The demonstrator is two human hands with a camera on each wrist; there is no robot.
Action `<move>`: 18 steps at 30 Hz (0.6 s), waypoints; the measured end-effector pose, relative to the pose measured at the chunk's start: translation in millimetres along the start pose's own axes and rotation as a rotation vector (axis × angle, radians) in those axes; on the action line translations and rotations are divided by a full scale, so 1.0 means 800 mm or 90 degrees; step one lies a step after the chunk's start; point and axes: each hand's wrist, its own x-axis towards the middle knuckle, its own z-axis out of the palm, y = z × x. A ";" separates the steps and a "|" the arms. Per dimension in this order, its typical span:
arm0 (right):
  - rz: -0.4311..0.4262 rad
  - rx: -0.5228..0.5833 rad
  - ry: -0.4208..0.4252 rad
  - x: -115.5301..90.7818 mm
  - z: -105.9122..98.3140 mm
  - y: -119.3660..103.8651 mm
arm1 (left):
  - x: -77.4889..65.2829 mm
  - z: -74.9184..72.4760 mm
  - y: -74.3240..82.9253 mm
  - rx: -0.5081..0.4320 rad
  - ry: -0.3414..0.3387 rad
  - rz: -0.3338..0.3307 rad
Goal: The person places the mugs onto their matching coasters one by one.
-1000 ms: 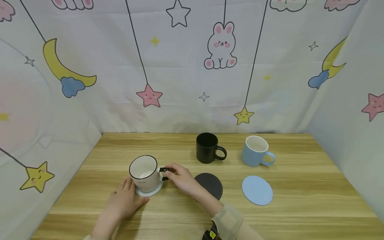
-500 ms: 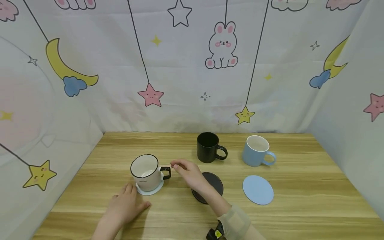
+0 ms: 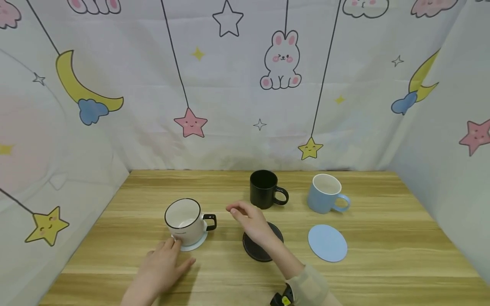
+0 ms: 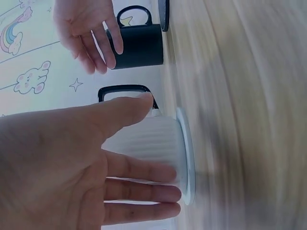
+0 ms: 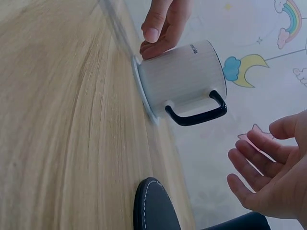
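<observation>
A white mug (image 3: 189, 234) with a black rim and black handle stands upright on a pale round coaster (image 3: 197, 245) at the left of the table. Its front left side is met by my left hand (image 3: 158, 267), whose extended fingertips are right at the mug's base; the left wrist view has those fingers (image 4: 144, 191) lying straight across the mug's side. My right hand (image 3: 250, 223) hovers in the air to the right of the handle, fingers loosely bent and holding nothing. Below it, a black coaster (image 3: 254, 250) is partly covered by the forearm.
Behind the black coaster stands a black mug (image 3: 261, 196), handle to the right. A light blue mug (image 3: 320, 200) is further right, with a light blue coaster (image 3: 327, 243) in front of it. A printed white curtain (image 3: 229, 93) encloses the wooden table (image 3: 383, 255).
My right hand has let go of the mug's black handle and drawn away to the right. My left hand has shifted slightly right along the mug's base. The white mug stays on its coaster.
</observation>
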 end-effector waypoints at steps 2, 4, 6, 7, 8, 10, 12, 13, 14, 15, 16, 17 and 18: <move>-0.003 -0.009 0.010 -0.001 -0.003 0.004 | -0.001 0.000 0.003 0.001 0.015 0.009; -0.006 -0.015 0.020 -0.001 -0.006 0.007 | -0.002 0.000 0.006 0.003 0.026 0.018; -0.008 -0.014 0.031 -0.001 -0.010 0.009 | -0.003 0.001 0.010 0.001 0.037 0.026; -0.010 -0.013 0.036 -0.001 -0.011 0.010 | -0.004 0.002 0.013 0.000 0.042 0.033; -0.009 -0.009 0.042 -0.001 -0.013 0.011 | -0.005 0.002 0.015 -0.002 0.048 0.038; -0.008 -0.001 0.052 -0.001 -0.016 0.012 | -0.006 0.004 0.022 -0.007 0.061 0.048; -0.006 0.010 0.060 -0.001 -0.019 0.012 | -0.006 0.006 0.028 -0.012 0.074 0.059; -0.006 0.013 0.064 0.000 -0.020 0.013 | -0.005 0.006 0.031 -0.013 0.078 0.065; -0.005 0.017 0.068 0.000 -0.022 0.012 | -0.005 0.007 0.035 -0.015 0.082 0.070; -0.003 0.020 0.071 0.000 -0.023 0.012 | -0.003 0.007 0.038 -0.017 0.084 0.074; -0.001 0.023 0.073 0.000 -0.024 0.013 | -0.002 0.007 0.041 -0.019 0.086 0.079; 0.001 0.027 0.074 -0.001 -0.025 0.013 | -0.001 0.007 0.043 -0.021 0.087 0.083; 0.004 0.032 0.076 -0.001 -0.026 0.013 | 0.000 0.008 0.046 -0.022 0.088 0.086</move>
